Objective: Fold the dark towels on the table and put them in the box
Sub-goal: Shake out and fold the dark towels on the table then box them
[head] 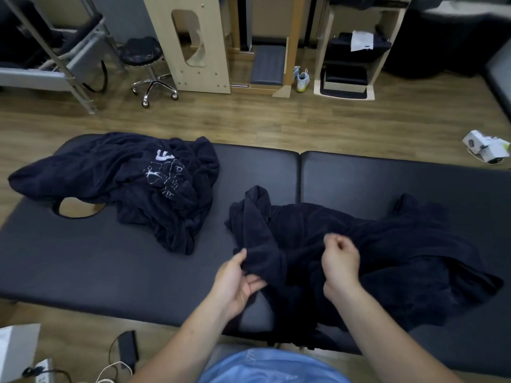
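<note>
A crumpled dark navy towel lies on the right half of the black padded table, part of it hanging over the near edge. My left hand grips a bunched fold of this towel at its left side, thumb on top. My right hand pinches the same towel near its middle, fingers curled. A second dark towel with white lettering lies in a heap on the table's far left, away from both hands. No box for the towels can be identified for certain.
The table has a face hole at the left, partly covered by the second towel. Behind the table are a rolling stool, wooden frames and white shoes. A white box, a power strip and cables lie on the floor at near left.
</note>
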`<state>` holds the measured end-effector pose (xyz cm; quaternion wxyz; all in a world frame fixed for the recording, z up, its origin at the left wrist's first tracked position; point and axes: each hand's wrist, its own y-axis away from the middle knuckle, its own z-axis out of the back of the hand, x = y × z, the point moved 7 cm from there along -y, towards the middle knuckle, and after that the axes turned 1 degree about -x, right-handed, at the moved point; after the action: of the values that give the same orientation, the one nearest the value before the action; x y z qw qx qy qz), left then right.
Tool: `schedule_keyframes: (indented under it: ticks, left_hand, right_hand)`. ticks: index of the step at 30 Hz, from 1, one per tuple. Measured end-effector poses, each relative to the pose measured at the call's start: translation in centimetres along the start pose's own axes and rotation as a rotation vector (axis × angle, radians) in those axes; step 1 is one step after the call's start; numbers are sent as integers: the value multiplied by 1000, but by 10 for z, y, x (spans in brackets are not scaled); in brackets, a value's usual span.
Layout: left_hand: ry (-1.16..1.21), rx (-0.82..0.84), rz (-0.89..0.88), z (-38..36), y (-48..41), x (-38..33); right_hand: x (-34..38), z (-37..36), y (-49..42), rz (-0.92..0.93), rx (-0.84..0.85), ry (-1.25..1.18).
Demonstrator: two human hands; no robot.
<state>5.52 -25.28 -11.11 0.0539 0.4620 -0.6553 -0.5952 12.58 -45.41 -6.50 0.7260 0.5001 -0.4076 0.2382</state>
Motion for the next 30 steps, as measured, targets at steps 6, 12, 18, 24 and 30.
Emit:
schedule_keyframes:
  ticks: [6,12,18,24,30]
  left_hand:
    - [-169,93,-238,-26,35,-54]
    - [-214,186,-210,-40,55,-47]
    - [-119,235,-272,-40,59,-48]
    - [-118,267,-362,-42,61,-53]
    - [-144,315,-479,-45,66,-52]
  right_hand:
    - [43,-50,79,661,594,619]
    - [17,-47,82,674,657,761]
    - [26,-42,79,672,626,715]
    - [32,-37,79,669,579,631]
    - [42,-38,77,664,670,719]
